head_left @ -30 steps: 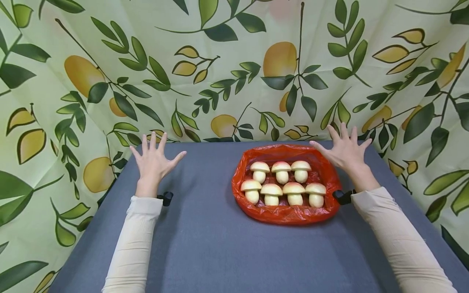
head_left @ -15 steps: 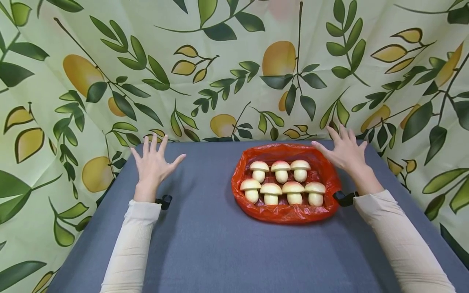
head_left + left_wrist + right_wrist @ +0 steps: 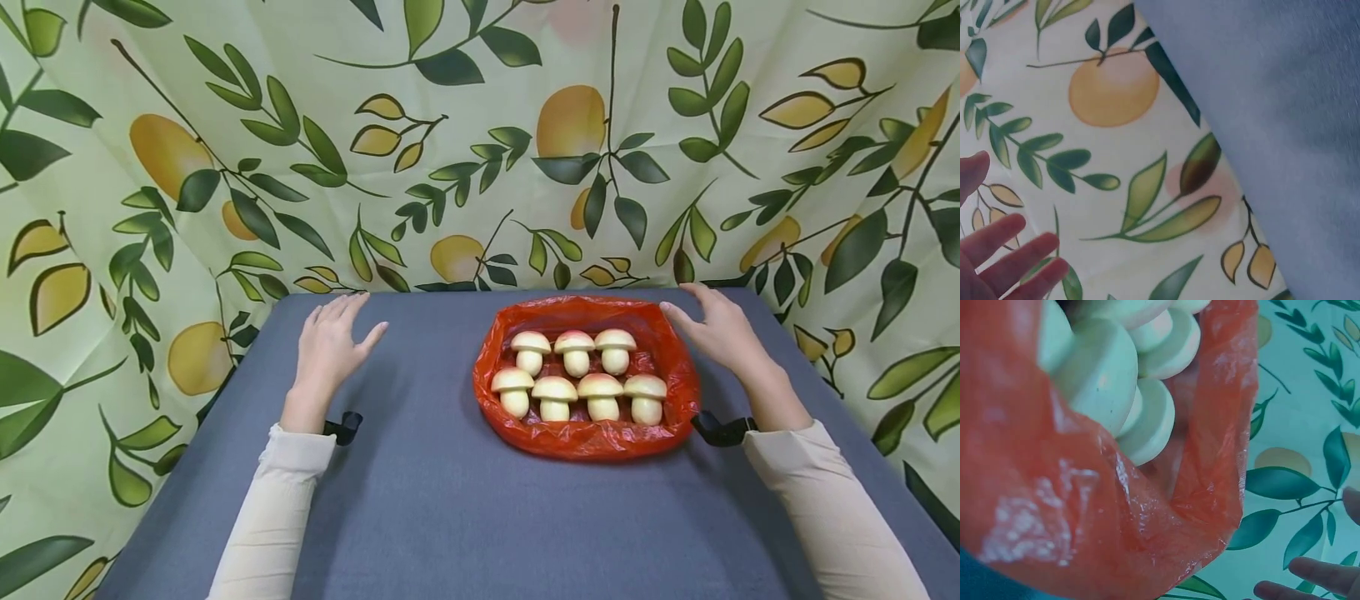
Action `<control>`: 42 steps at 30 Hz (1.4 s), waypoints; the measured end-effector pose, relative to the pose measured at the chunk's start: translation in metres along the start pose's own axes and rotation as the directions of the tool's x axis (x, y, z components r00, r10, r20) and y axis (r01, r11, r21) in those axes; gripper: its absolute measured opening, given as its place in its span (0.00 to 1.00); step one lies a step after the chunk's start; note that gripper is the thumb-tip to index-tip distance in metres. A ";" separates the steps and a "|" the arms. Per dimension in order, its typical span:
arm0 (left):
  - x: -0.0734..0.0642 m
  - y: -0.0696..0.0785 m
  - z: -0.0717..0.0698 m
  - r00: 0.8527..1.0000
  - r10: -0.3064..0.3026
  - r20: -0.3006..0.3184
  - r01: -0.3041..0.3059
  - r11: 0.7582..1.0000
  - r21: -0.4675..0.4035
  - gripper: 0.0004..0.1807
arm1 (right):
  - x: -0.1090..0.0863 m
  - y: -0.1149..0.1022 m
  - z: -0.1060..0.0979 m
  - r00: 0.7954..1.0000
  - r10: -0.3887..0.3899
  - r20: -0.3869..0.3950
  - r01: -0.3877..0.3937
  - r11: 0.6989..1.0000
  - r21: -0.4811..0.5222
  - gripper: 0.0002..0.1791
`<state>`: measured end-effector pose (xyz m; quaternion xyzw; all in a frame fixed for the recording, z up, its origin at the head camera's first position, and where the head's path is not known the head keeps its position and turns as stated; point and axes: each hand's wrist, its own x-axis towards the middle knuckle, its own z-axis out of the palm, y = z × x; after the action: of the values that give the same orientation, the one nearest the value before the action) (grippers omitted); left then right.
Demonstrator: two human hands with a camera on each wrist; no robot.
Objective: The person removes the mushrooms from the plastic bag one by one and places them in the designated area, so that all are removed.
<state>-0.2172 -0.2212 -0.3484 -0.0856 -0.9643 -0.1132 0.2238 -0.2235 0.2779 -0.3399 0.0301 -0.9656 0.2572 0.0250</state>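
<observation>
Several pale, mushroom-shaped pieces (image 3: 555, 398) with rounded caps and thick stems stand in two rows inside a red plastic bag (image 3: 585, 446) whose mouth is spread wide. Above the table's left part hovers my left hand (image 3: 330, 346), holding nothing, its fingers fairly straight and the thumb apart. My right hand (image 3: 720, 332) is raised beside the bag's right rim, also holding nothing, thumb toward the bag. In the right wrist view the bag's wall (image 3: 1116, 531) fills much of the picture, with some mushroom caps (image 3: 1154, 422) showing inside; only fingertips (image 3: 1322, 572) of that hand appear.
A grey-blue cloth (image 3: 450, 533) covers the table. Behind and on both sides hangs a curtain (image 3: 480, 200) printed with leaves and fruit. Each wrist wears a black camera mount, the left one (image 3: 345, 427) and the right one (image 3: 720, 429).
Both hands have lowered slightly and turned, their spread fingers drawing closer together. The right hand has shifted a little to the right. The bag and mushroom-shaped pieces have stayed put.
</observation>
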 end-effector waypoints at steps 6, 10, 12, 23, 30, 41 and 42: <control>-0.007 0.011 0.002 0.999 0.026 -0.030 -0.029 0.994 -0.106 0.25 | -0.009 0.001 0.003 0.999 -0.035 -0.005 0.035 0.998 0.051 0.40; -0.011 0.016 0.003 0.999 0.035 -0.012 -0.036 0.989 -0.141 0.24 | -0.015 0.002 0.006 0.999 -0.039 0.007 0.039 0.996 0.074 0.39; -0.013 0.019 0.004 0.999 0.043 -0.002 -0.043 0.988 -0.151 0.23 | -0.017 0.004 0.008 0.999 -0.037 0.014 0.035 0.996 0.083 0.39; -0.023 0.039 0.010 0.994 0.069 0.083 -0.042 0.958 -0.285 0.22 | -0.033 0.018 0.021 1.000 -0.020 0.021 0.017 0.987 0.161 0.39; -0.031 0.050 0.017 0.987 0.090 0.134 -0.035 0.932 -0.362 0.20 | -0.042 0.024 0.027 0.999 0.016 0.041 -0.024 0.979 0.204 0.40; -0.038 0.069 0.031 0.976 0.153 0.155 -0.056 0.865 -0.499 0.18 | -0.046 0.034 0.036 0.995 0.062 0.080 -0.080 0.967 0.242 0.42; -0.038 0.070 0.032 0.975 0.155 0.160 -0.054 0.859 -0.508 0.18 | -0.046 0.035 0.037 0.995 0.062 0.082 -0.080 0.966 0.246 0.42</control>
<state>-0.1817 -0.1498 -0.3811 -0.2037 -0.9128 -0.3382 0.1042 -0.1813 0.2919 -0.3927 0.0079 -0.9264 0.3758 -0.0237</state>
